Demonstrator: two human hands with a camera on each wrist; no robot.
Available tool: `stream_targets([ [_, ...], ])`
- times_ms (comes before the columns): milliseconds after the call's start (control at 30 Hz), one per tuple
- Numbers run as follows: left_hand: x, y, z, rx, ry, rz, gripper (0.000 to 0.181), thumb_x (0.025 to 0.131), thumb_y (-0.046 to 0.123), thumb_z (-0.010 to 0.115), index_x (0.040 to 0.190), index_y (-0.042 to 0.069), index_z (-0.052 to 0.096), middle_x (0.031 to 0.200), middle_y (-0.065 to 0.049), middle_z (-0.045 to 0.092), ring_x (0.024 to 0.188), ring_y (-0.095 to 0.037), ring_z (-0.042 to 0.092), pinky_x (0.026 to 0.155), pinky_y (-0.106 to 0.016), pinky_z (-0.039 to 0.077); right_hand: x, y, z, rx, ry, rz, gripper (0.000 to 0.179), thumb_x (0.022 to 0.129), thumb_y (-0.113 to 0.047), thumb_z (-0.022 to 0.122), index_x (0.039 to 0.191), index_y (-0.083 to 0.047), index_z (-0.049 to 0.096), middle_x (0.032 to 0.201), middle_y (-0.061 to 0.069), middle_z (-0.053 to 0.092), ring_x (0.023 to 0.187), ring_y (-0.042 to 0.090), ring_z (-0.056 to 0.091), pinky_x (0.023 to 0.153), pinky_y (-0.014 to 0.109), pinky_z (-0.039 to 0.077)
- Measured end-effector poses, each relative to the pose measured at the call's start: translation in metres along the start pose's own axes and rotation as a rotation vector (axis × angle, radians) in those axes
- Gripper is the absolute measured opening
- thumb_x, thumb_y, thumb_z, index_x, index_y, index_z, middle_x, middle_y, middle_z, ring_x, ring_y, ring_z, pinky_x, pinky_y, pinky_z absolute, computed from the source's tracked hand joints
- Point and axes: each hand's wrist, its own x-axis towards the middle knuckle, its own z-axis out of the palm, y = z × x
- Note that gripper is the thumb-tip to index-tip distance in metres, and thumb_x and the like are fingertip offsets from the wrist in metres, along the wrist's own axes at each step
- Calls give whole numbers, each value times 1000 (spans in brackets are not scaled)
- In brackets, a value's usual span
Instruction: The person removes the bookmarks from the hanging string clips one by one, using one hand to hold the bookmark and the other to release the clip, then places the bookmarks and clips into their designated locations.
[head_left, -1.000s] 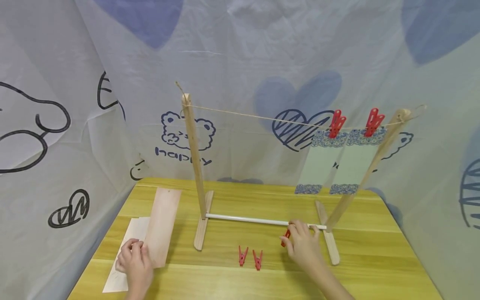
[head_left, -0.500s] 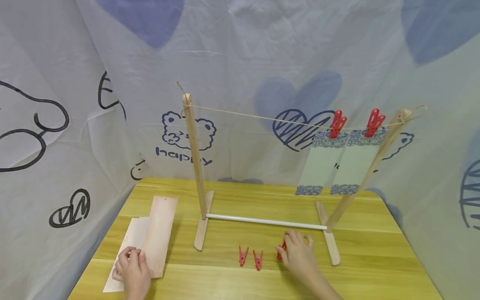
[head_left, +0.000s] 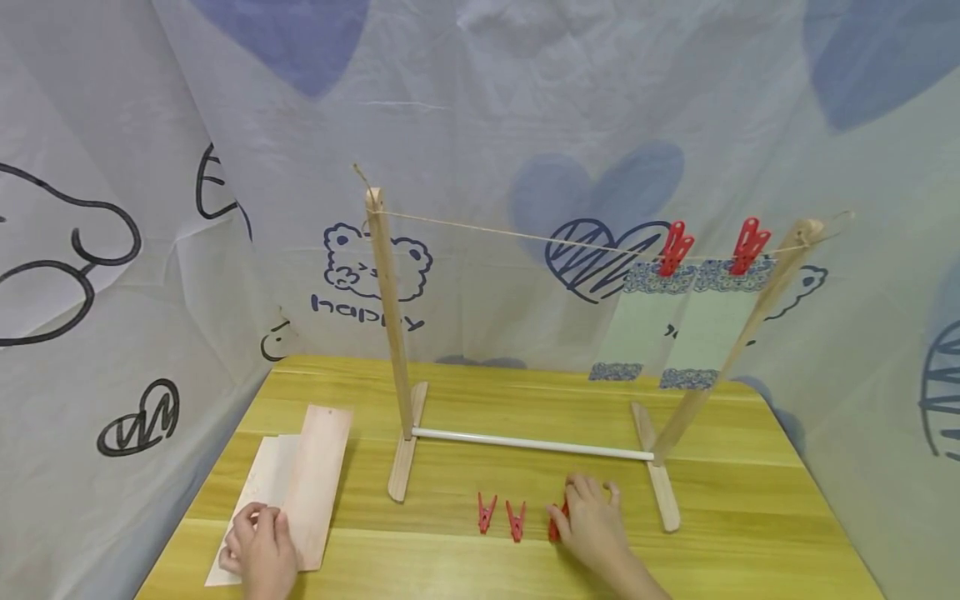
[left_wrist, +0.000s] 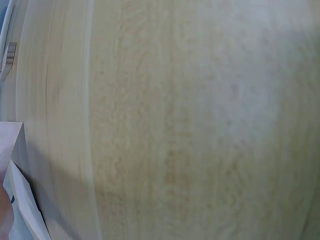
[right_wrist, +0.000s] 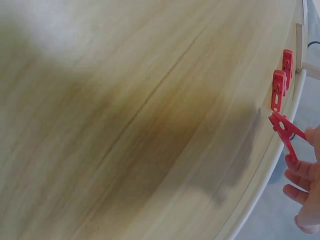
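In the head view my left hand (head_left: 262, 550) holds a pale pink paper strip (head_left: 318, 492) by its lower left edge; a small hole shows near its top. The strip lies partly over white paper (head_left: 258, 492). Only a sliver of this strip (left_wrist: 7, 137) and of my fingers appears in the left wrist view. My right hand (head_left: 596, 529) pinches a red clothespin (head_left: 558, 523) between thumb and fingers, low over the table. The right wrist view shows this clothespin (right_wrist: 286, 133) by its handles. Beside it lie two more red clothespins (head_left: 485, 513).
A wooden stand (head_left: 390, 317) with a white crossbar (head_left: 525, 442) stands behind my hands. Its string (head_left: 495, 231) spans two posts. Two blue-patterned cards (head_left: 645, 325) hang there from red clothespins (head_left: 677, 248), near the right post (head_left: 750, 333). A printed cloth surrounds the table (head_left: 465, 575).
My left hand has drawn the pink strip down toward me and slightly left. My right hand has moved the clothespin toward me and left, nearer the two lying clothespins.
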Motion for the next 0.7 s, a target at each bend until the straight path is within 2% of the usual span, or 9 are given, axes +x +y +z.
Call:
stream_targets([
  [400,0,-10,-3,69,-57,-69,8,91,3,46,86,-3,49,109,-21,34,100,-47,29,84,-62,8,0,-3,2,9,-94,20,41,85,-41,60,89,-1,65,102,6,56,100,25,49,90,55,26],
  [700,4,-12,-9,173,-179,-146,13,94,5,41,89,-5,48,111,-24,32,101,-47,26,84,-63,8,2,-4,4,6,-116,32,43,84,-43,60,88,0,66,100,6,56,100,25,50,91,55,26],
])
